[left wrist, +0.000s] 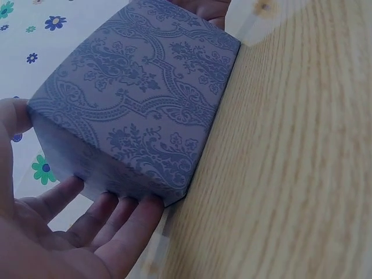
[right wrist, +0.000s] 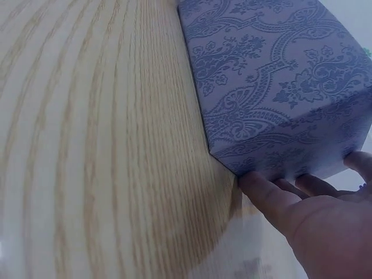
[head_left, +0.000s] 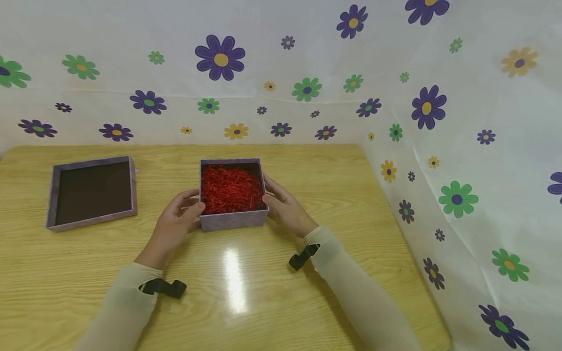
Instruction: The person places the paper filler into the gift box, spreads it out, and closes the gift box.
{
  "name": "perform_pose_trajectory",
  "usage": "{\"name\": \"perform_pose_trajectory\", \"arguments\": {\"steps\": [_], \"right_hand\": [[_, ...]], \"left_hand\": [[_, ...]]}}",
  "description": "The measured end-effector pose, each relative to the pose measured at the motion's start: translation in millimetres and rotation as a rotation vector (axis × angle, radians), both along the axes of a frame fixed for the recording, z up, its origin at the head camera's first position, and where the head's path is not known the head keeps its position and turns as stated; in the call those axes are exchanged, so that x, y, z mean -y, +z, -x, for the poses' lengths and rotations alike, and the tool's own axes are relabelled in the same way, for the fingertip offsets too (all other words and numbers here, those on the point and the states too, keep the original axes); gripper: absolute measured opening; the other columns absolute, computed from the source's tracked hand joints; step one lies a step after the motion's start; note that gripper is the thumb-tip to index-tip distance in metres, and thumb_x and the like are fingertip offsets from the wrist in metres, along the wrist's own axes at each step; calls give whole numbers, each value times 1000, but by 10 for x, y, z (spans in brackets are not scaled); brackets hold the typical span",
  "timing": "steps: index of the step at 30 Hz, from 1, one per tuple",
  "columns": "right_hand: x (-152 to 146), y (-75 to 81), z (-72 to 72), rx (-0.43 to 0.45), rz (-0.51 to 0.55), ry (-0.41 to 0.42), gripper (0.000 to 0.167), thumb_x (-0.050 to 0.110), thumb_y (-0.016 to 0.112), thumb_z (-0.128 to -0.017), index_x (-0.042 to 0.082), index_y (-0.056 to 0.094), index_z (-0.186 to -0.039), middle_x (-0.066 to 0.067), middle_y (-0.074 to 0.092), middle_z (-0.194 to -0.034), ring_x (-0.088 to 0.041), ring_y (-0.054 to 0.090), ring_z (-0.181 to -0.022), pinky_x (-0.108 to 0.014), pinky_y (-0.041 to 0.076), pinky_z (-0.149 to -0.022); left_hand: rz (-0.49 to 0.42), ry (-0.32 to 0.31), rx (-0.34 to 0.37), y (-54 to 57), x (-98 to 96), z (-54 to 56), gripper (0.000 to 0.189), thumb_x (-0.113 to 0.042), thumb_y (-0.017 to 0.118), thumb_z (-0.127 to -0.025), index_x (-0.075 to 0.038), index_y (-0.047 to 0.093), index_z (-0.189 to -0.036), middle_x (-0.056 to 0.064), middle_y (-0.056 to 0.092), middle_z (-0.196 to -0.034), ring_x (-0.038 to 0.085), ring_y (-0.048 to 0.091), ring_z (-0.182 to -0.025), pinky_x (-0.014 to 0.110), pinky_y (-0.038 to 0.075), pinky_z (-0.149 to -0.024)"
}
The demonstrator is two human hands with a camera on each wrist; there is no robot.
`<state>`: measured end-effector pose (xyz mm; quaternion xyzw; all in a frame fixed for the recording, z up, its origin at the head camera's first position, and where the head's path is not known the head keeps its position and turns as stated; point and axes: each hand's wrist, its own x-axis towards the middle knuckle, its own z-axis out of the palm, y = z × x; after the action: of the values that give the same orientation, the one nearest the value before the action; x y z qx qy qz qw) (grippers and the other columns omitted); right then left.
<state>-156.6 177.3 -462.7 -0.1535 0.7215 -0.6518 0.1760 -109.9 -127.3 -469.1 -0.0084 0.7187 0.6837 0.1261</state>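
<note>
Patterned box [head_left: 233, 221] on the worktop [head_left: 325, 185].
I hold it between left hand [head_left: 173, 223] and right hand [head_left: 290, 209], each half-open, fingers bent against opposite sides; red shreds [head_left: 230, 190] lie inside.

We're seeing patterned box [head_left: 233, 222], lilac-grey outside, dark inside, sitting upright and open-topped on table [head_left: 338, 195], towards far side. In it, we're seeing red shreds [head_left: 230, 190] lying loosely tangled.

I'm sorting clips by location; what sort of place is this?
Probably a makeshift indoor recording corner: a wood-grained table with flower-printed sheeting behind and beside it, and a dark device worn at each wrist.
</note>
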Motion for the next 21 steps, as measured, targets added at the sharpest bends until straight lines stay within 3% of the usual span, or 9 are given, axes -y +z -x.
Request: {"name": "perform_pose_trajectory", "arguments": {"steps": [11,18,21], "right_hand": [[-28,-12,-12,11,-45,-2,58,30,53,-110,36,30,-163,0,35,-166,-21,30,-153,-47,33,-121],[-10,-11,-12,47,12,-7,58,28,54,-110,34,31,-163,-3,35,-165,-24,33,-152,-47,38,-118],[-5,-10,-20,69,38,-12,58,27,53,-110,31,32,-163,-5,35,-165,-26,34,-151,-46,38,-118]], "left_hand": [[42,-36,-24,44,44,4,67,-41,60,-106,-16,34,-162,17,42,-153,31,49,-134,32,57,-96],[36,-55,-41,85,104,4,66,-42,55,-108,-15,31,-163,18,40,-155,35,47,-138,40,54,-102],[30,-53,-60,124,193,17,66,-42,51,-109,-14,27,-164,19,37,-157,38,44,-141,37,54,-103]]}}
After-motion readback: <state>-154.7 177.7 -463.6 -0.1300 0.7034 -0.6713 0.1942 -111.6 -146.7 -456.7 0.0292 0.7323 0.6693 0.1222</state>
